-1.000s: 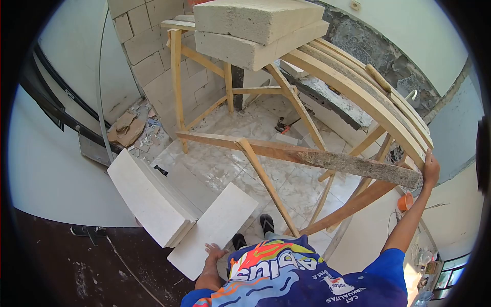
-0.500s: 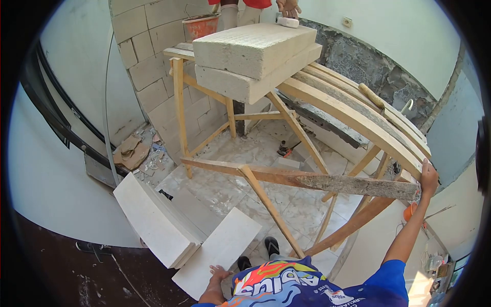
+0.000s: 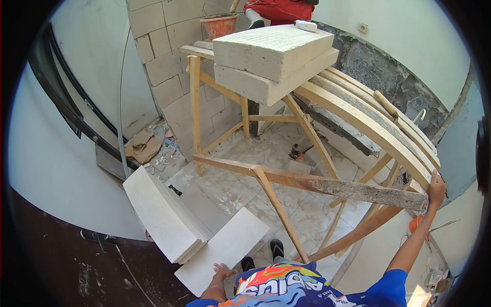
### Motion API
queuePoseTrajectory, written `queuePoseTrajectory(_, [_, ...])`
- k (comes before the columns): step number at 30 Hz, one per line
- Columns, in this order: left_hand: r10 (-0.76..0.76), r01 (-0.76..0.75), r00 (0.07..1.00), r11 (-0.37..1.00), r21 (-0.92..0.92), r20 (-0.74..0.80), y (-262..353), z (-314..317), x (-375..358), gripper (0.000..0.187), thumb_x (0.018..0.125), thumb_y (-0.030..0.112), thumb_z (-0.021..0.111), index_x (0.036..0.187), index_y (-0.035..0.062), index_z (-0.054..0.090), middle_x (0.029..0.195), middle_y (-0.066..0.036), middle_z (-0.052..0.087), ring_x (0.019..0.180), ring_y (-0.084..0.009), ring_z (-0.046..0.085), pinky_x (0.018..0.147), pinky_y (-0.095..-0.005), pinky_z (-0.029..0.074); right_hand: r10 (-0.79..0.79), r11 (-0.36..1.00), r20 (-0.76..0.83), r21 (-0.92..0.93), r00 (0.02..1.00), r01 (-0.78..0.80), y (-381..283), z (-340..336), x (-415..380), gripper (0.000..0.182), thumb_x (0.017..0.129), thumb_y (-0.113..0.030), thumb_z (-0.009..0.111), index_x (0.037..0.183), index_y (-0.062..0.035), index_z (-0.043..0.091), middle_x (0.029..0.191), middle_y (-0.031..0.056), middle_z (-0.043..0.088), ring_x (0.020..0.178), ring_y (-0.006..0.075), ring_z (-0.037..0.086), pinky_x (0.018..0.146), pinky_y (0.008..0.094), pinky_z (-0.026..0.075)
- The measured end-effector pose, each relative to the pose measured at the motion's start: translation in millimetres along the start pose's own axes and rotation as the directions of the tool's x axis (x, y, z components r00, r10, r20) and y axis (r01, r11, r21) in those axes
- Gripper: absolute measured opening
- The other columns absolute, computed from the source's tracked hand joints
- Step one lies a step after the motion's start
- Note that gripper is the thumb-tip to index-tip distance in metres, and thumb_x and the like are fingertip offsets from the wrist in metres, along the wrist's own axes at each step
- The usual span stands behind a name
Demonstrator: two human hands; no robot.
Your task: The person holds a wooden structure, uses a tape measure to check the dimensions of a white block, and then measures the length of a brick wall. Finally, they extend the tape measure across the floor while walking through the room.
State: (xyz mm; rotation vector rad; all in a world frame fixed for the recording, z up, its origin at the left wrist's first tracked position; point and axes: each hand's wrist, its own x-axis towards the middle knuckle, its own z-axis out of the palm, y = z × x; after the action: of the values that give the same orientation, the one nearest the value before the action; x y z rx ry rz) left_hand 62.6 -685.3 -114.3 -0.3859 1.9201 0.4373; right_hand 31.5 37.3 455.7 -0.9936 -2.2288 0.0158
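Observation:
My left hand (image 3: 222, 272) lies with fingers spread on a pale lightweight concrete block (image 3: 243, 230) in front of me, low in the view. Beside that block, more blocks of the same kind (image 3: 161, 217) stand on edge, leaning together. Far to the right, my right hand (image 3: 436, 188) is wrapped round the end of a wooden plank (image 3: 365, 123) on the scaffold. A rough wooden crosspiece (image 3: 353, 188) ends just below that hand. Two more concrete blocks (image 3: 273, 51) lie stacked on the scaffold, with a small white object (image 3: 306, 25) on top.
A co-worker in red shorts (image 3: 284, 13) is up behind the stacked blocks, near an orange bucket (image 3: 220, 25). A wooden-handled tool (image 3: 385, 103) rests on the planks. Slanted scaffold legs (image 3: 280, 212) stand close ahead. A power tool (image 3: 296, 151) and rubble (image 3: 146, 146) lie on the floor.
The view has turned slightly left, so things sit further right. The co-worker's hand has left the small white object, and their body is lower. Both my hands stay in place.

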Motion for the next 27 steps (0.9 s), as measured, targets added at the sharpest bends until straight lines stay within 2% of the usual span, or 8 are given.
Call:
queuePoseTrajectory(3, [0.003,-0.004,1.0,1.0,0.024,0.006,0.5,0.2,-0.4,0.125,0.075,0.068,0.065,0.15,-0.0062,-0.002,0.15,-0.038,-0.019,0.14,-0.0573,-0.003,0.116,-0.0549,0.011,-0.056,0.998,-0.082,0.036,0.995,0.059,8.1,8.4,1.7,0.052,0.097,-0.044,0.045,0.084,0.0028,0.064,0.078,0.0246,0.062,0.071,0.0378,0.059,0.067,0.0446,0.044])
queuePoseTrajectory(9, [0.019,-0.019,1.0,1.0,0.01,0.006,-1.6,-0.7,-0.3,0.124,0.075,0.069,0.064,0.15,-0.0057,-0.002,0.149,-0.039,-0.018,0.14,-0.0577,-0.003,0.116,-0.0554,0.011,-0.044,0.998,-0.049,0.047,0.998,0.046,10.6,8.0,3.1,0.053,0.098,-0.044,0.045,0.084,0.0033,0.064,0.077,0.0249,0.062,0.07,0.0387,0.058,0.067,0.0455,0.043])
queuePoseTrajectory(12, [0.037,-0.039,0.998,0.999,-0.035,-0.049,-3.4,2.4,-0.8,0.123,0.073,0.069,0.065,0.15,-0.007,0.007,0.152,-0.038,-0.006,0.14,-0.0579,-0.005,0.116,-0.0568,0.009,-0.05,0.998,-0.072,0.027,0.996,0.052,14.5,10.4,4.9,0.053,0.098,-0.044,0.044,0.084,0.0033,0.064,0.078,0.0253,0.062,0.071,0.0396,0.059,0.067,0.0459,0.044])
queuePoseTrajectory(15, [0.054,-0.055,0.997,0.998,-0.022,-0.048,-4.2,2.6,0.5,0.123,0.072,0.07,0.065,0.15,-0.0077,0.008,0.153,-0.037,-0.003,0.14,-0.0574,-0.006,0.116,-0.058,0.008,-0.06,0.998,-0.094,0.027,0.994,0.063,18.8,15.0,7.2,0.054,0.098,-0.044,0.043,0.084,0.0036,0.063,0.079,0.0256,0.062,0.073,0.0404,0.059,0.068,0.0466,0.044])
queuePoseTrajectory(18, [0.059,-0.059,0.997,0.998,0.001,-0.051,-4.5,3.2,2.3,0.124,0.072,0.07,0.065,0.149,-0.0082,0.009,0.153,-0.037,0.0,0.14,-0.057,-0.007,0.115,-0.0584,0.007,-0.039,0.999,-0.024,0.018,0.999,0.04,13.4,8.7,5.6,0.054,0.099,-0.044,0.042,0.085,0.0037,0.064,0.08,0.0256,0.063,0.074,0.0412,0.06,0.069,0.0469,0.044])
queuePoseTrajectory(21, [0.049,-0.049,0.998,0.999,-0.007,-0.05,-4.7,4.2,4.6,0.124,0.072,0.07,0.065,0.15,-0.0078,0.008,0.153,-0.037,-0.003,0.14,-0.0571,-0.007,0.115,-0.0582,0.008,-0.059,0.997,-0.072,0.05,0.996,0.063,4.8,5.8,-0.1,0.053,0.099,-0.043,0.042,0.086,0.0037,0.064,0.08,0.0254,0.063,0.074,0.0413,0.06,0.069,0.0473,0.044])
queuePoseTrajectory(27, [0.039,-0.04,0.999,0.999,-0.033,-0.037,-5.2,4.2,4.6,0.126,0.072,0.07,0.066,0.15,-0.007,0.005,0.152,-0.039,-0.007,0.14,-0.0576,-0.006,0.115,-0.0586,0.008,-0.066,0.997,-0.048,0.046,0.997,0.068,14.4,10.2,6.1,0.051,0.098,-0.041,0.044,0.084,0.0051,0.062,0.078,0.0261,0.062,0.071,0.0405,0.059,0.067,0.0474,0.043])
